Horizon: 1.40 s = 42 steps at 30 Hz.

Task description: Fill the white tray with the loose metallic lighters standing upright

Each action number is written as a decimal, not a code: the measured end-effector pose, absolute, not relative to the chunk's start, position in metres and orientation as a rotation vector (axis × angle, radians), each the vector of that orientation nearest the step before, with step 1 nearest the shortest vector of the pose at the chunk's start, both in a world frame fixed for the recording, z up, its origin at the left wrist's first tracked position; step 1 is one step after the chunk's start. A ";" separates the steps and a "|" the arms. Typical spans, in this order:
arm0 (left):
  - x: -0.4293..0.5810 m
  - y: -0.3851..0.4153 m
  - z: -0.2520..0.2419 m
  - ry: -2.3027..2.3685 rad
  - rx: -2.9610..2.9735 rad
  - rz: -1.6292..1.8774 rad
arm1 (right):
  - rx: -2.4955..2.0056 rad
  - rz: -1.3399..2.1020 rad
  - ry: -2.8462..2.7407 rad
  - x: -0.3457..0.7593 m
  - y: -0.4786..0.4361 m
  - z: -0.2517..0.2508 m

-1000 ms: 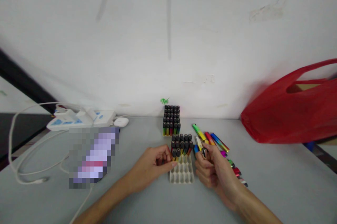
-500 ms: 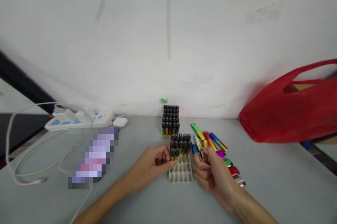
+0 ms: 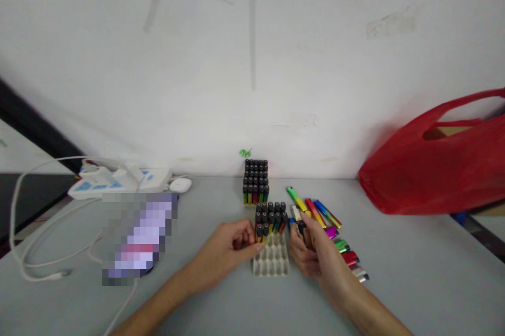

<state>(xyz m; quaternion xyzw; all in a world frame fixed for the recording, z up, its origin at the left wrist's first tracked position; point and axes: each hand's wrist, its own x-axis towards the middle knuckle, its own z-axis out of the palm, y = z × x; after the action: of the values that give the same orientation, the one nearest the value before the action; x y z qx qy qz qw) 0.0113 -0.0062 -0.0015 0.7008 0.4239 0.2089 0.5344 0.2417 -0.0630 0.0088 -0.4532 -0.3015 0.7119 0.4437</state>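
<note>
A pale moulded tray with rows of pockets lies on the table. Its far rows hold upright lighters with black tops and shiny coloured bodies; the near pockets hold none. My left hand has its fingers curled at the tray's left edge, thumb tip over the rim, pinching it beside the front lighters. To the right of the tray, my right hand is closed around a lighter, black end showing above the fingers. Close by lie loose lighters in metallic green, red, blue and purple, partly hidden by this hand.
Behind the tray stands a full block of black-topped lighters near the wall. On the left are a blurred phone, a power strip, a white earbud case and loose cables. A red bag rests at the right.
My right hand has shifted slightly and its fingers have rolled, so more of the lighter's black end shows. The left hand and the tray hold their place.
</note>
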 end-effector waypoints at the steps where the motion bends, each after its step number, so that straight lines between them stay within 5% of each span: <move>1: 0.011 -0.007 -0.001 1.016 1.669 0.499 | -1.140 1.709 -0.769 0.242 -0.062 0.009; 15: 0.011 -0.007 -0.002 0.996 1.639 0.500 | -1.163 1.175 -0.858 0.245 -0.061 0.014; 42: 0.010 -0.005 -0.008 0.983 1.646 0.486 | -1.054 1.238 -0.884 0.237 -0.064 0.021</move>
<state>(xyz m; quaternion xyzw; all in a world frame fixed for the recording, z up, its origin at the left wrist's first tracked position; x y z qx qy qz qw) 0.0099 -0.0054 -0.0078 0.6952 0.4152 0.2055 0.5496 0.2371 -0.0638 0.0215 -0.4548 -0.3815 0.5346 0.6016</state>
